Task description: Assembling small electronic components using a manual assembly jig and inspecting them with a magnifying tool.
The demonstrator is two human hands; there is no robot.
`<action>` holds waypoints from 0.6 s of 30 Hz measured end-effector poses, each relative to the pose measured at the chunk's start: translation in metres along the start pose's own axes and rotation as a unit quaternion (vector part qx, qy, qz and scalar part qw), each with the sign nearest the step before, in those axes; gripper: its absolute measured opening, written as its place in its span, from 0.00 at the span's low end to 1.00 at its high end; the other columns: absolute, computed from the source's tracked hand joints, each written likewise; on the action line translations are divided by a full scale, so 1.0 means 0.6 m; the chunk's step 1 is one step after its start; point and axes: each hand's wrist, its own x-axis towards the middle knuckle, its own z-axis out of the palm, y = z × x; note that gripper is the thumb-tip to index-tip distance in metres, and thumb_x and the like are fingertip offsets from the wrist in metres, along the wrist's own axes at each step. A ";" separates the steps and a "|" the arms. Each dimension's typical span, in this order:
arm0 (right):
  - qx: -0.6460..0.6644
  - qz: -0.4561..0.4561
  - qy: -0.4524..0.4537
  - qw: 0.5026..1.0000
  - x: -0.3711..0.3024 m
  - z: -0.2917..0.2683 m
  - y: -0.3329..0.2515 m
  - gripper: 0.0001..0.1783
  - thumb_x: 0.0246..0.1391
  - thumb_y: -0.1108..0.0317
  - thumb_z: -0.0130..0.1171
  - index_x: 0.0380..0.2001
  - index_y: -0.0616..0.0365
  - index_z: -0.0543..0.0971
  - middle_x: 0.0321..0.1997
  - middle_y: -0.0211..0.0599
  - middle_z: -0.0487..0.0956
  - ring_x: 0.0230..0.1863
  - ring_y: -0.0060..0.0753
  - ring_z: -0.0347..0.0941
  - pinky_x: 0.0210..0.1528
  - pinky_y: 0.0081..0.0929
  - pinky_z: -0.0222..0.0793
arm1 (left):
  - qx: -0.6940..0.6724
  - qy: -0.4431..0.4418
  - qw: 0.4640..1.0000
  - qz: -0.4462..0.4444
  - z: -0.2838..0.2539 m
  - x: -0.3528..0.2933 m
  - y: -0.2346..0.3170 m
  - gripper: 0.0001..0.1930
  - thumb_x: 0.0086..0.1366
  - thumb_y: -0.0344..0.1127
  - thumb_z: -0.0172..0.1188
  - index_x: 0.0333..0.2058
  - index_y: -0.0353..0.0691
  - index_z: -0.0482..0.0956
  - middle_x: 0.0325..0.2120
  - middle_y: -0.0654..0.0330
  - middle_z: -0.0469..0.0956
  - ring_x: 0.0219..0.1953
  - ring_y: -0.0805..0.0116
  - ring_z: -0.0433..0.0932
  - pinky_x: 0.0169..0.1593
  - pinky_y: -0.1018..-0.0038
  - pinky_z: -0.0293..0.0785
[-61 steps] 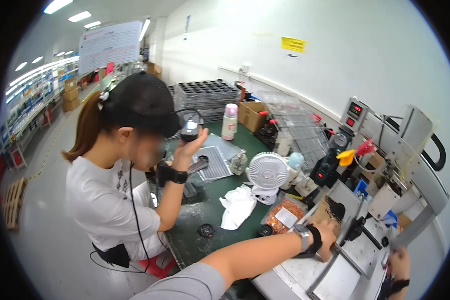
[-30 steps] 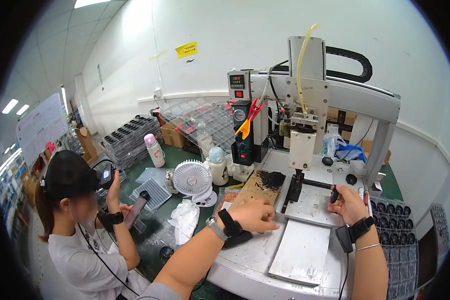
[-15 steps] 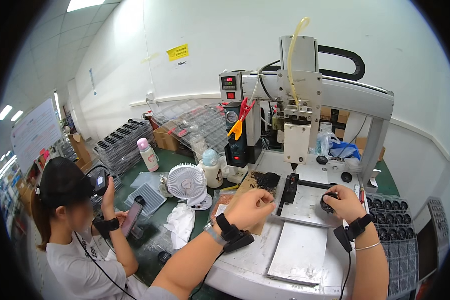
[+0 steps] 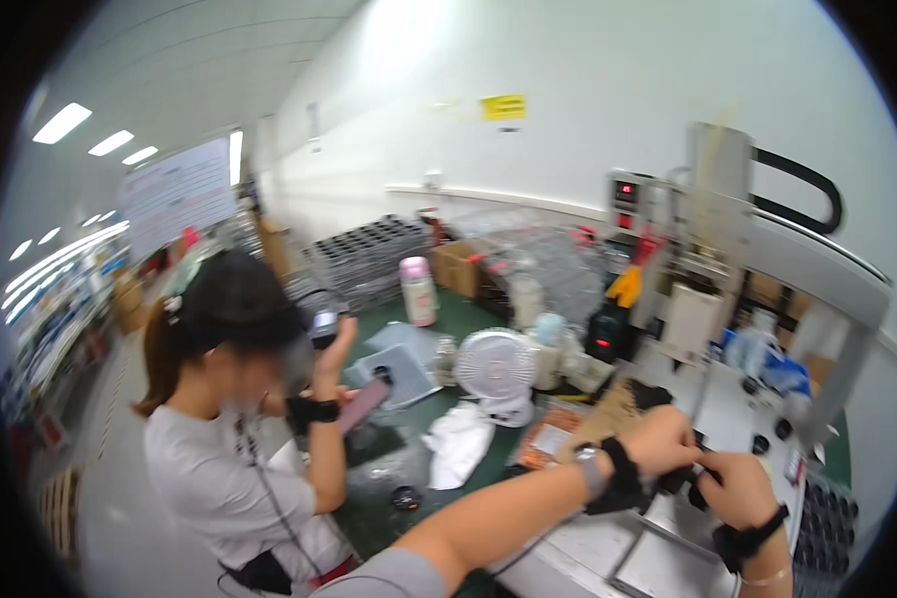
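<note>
My left hand (image 4: 665, 441) and my right hand (image 4: 740, 490) meet over the white bed of the bench machine (image 4: 757, 229), their fingertips close together. A black round part (image 4: 706, 486) is in my right hand's closed fingers, partly hidden by them. The fingers of my left hand are pinched beside it; what they hold, if anything, I cannot make out in the blur. Below the hands lies a pale metal plate (image 4: 668, 570). Just left of my left hand is a brown cardboard sheet (image 4: 598, 419) with a black heap (image 4: 652, 395) at its far end.
A person (image 4: 231, 448) at my left holds a phone (image 4: 365, 404). On the green table stand a white fan (image 4: 495, 367), a pink-capped bottle (image 4: 419, 292) and a crumpled white cloth (image 4: 460, 444). Trays of black parts (image 4: 825, 523) stand at the right.
My view has swung left, so the machine now sits further right. My hands, apart before, have come together at the black part in my right hand.
</note>
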 end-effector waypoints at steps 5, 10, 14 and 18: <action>0.006 0.043 -0.080 0.996 0.011 -0.008 -0.036 0.14 0.40 0.71 0.52 0.31 0.61 0.80 0.19 0.53 0.74 0.22 0.52 0.73 0.27 0.36 0.67 | -0.021 0.054 0.998 -0.028 -0.008 -0.014 0.000 0.11 0.46 0.37 0.62 0.17 0.32 0.78 0.15 0.48 0.75 0.19 0.57 0.76 0.26 0.69 0.71; -0.008 0.025 -0.031 0.999 0.005 -0.013 -0.009 0.13 0.40 0.70 0.52 0.30 0.64 0.81 0.20 0.54 0.75 0.22 0.51 0.74 0.27 0.35 0.68 | -0.113 0.179 0.977 0.028 -0.054 -0.024 0.056 0.11 0.51 0.39 0.63 0.23 0.34 0.79 0.20 0.52 0.76 0.23 0.60 0.75 0.29 0.71 0.71; -0.009 0.017 0.091 0.996 0.055 -0.018 -0.020 0.12 0.42 0.68 0.52 0.25 0.66 0.80 0.24 0.57 0.76 0.29 0.58 0.75 0.33 0.41 0.71 | 0.009 0.284 0.946 0.157 -0.064 -0.073 0.070 0.06 0.51 0.31 0.63 0.23 0.36 0.77 0.21 0.55 0.73 0.26 0.58 0.73 0.31 0.68 0.70; -0.135 0.093 0.001 0.986 0.102 0.024 -0.035 0.12 0.40 0.67 0.52 0.22 0.65 0.80 0.26 0.60 0.76 0.32 0.59 0.75 0.38 0.43 0.71 | 0.046 0.306 0.925 0.220 -0.066 -0.092 0.067 0.06 0.48 0.29 0.64 0.23 0.36 0.75 0.21 0.58 0.72 0.25 0.60 0.73 0.30 0.70 0.70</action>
